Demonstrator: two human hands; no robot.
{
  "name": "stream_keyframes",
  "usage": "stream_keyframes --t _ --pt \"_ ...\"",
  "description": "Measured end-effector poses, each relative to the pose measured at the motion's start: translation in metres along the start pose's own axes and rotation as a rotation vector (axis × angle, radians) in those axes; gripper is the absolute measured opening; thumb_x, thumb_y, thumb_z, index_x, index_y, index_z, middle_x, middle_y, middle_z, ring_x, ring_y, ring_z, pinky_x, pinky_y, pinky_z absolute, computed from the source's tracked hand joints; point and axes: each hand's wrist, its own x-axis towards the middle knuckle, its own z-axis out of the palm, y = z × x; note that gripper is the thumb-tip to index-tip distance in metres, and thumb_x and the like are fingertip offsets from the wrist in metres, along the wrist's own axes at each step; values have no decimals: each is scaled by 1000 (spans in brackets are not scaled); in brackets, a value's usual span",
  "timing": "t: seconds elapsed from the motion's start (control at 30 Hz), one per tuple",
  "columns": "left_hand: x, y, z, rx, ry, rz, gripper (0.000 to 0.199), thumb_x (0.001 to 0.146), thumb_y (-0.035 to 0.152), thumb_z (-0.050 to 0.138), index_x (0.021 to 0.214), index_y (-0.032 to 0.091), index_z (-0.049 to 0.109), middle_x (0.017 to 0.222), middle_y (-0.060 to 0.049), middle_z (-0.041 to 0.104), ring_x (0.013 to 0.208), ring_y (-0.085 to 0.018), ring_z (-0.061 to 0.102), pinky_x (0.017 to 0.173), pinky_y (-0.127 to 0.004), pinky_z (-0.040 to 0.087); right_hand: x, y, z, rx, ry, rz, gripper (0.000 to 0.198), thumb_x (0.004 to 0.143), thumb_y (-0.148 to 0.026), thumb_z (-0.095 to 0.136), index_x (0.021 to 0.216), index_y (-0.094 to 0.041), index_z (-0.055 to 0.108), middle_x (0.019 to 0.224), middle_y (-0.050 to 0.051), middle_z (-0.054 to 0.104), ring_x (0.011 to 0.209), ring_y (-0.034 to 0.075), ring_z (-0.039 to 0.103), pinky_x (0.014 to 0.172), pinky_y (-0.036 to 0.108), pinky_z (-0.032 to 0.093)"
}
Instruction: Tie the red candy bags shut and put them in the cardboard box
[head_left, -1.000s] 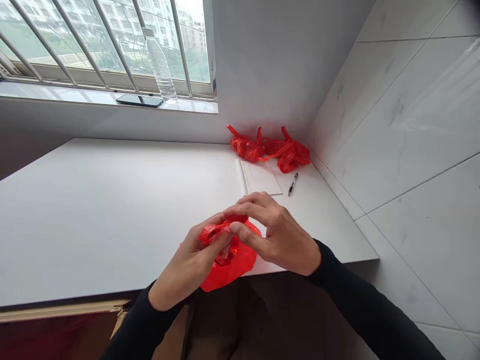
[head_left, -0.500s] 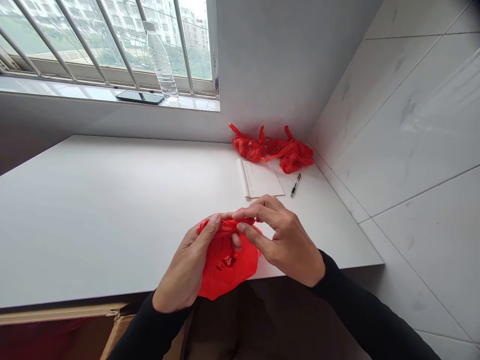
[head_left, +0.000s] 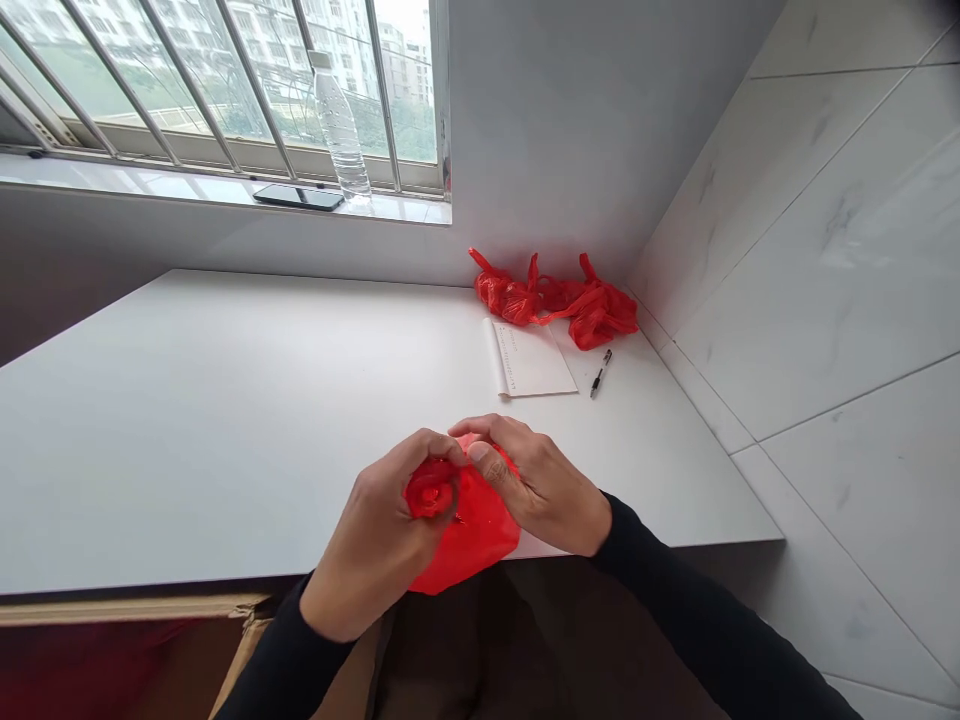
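Note:
Between my hands is a red pouch of thin cloth-like material (head_left: 480, 535), held just above the table's front edge. My left hand (head_left: 394, 525) is closed round its gathered upper part, and a rolled, bunched end pokes out between thumb and forefinger. My right hand (head_left: 536, 485) pinches the top of the pouch from the other side, thumb and fingers close together. Both sets of fingertips nearly meet at the top. The shiny print on the pouch's front is mostly covered by my left hand now. What the pouch contains, if anything, is hidden.
On the white table (head_left: 247, 400) lie an open notepad (head_left: 536, 360), a pen (head_left: 601, 374) and crumpled red plastic bags (head_left: 600, 310) in the back corner. A water bottle (head_left: 341, 135) and a phone (head_left: 298, 197) rest on the sill. Below left is a cardboard box (head_left: 127, 607).
My left hand has turned and wrapped round the gathered top, so its bunched end faces me. My right hand has shifted slightly left and its thumb has risen. The view has moved a little.

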Motion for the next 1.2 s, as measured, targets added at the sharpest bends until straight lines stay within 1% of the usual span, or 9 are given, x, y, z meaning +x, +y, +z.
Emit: stream_keyframes --t 0.1,0.2,0.3,0.47,0.6,0.77,0.87,1.03,1.2 --pt "-7 -12 10 200 146 171 45 80 -9 46 107 26 57 96 2 65 76 -10 59 65 -21 46 3 10 3 53 -63 116 28 107 -27 39 121 -22 63 97 1 70 85 15 63 86 33 50" --pt "-12 -23 17 245 180 260 53 82 -10 45 117 28 58 107 -1 64 87 -11 62 69 -21 49 7 19 4 109 -227 156 28 102 -23 44 122 -24 63 89 -2 68 76 14 60 74 29 49" --pt "-14 -29 17 282 169 328 59 85 -9 46 127 30 57 116 -4 62 97 -14 64 76 -23 52 11 25 3 167 -312 116 25 97 -17 47 108 -23 68 86 -2 68 76 13 60 72 28 49" --pt "-15 -35 10 350 96 311 66 93 4 55 152 32 43 135 -11 60 119 -26 61 97 -40 52 12 21 -2 161 -83 107 14 96 -21 54 101 -20 67 99 2 72 95 16 66 90 33 51" --pt "-32 -41 7 485 67 293 65 96 13 58 156 26 39 146 -15 57 128 -33 57 106 -50 46 -3 33 -9 3 7 109 8 94 -22 59 95 -20 67 96 1 72 95 17 67 90 34 50" --pt "-70 -64 0 478 72 40 53 99 18 53 152 27 48 140 -9 62 125 -32 59 106 -49 45 -23 92 -9 -133 193 179 7 93 -21 57 93 -21 65 92 0 71 83 16 66 80 31 52" --pt "-80 -80 4 378 15 -111 47 101 20 52 147 26 53 137 -8 63 124 -28 60 105 -44 47 -27 119 1 -174 205 250 9 95 -24 53 95 -22 62 89 1 69 76 16 64 71 30 50" --pt "-73 -101 19 328 39 -211 41 100 21 52 139 28 61 123 -10 69 112 -26 61 100 -45 46 -25 123 9 -167 168 406 12 98 -28 49 101 -24 60 90 2 67 69 17 61 67 32 50" --pt "-69 -107 19 246 95 -278 43 100 18 50 141 27 59 119 -11 70 104 -24 63 92 -42 50 -24 119 9 -183 127 495 13 98 -30 52 101 -24 63 92 4 69 67 17 59 62 32 49"
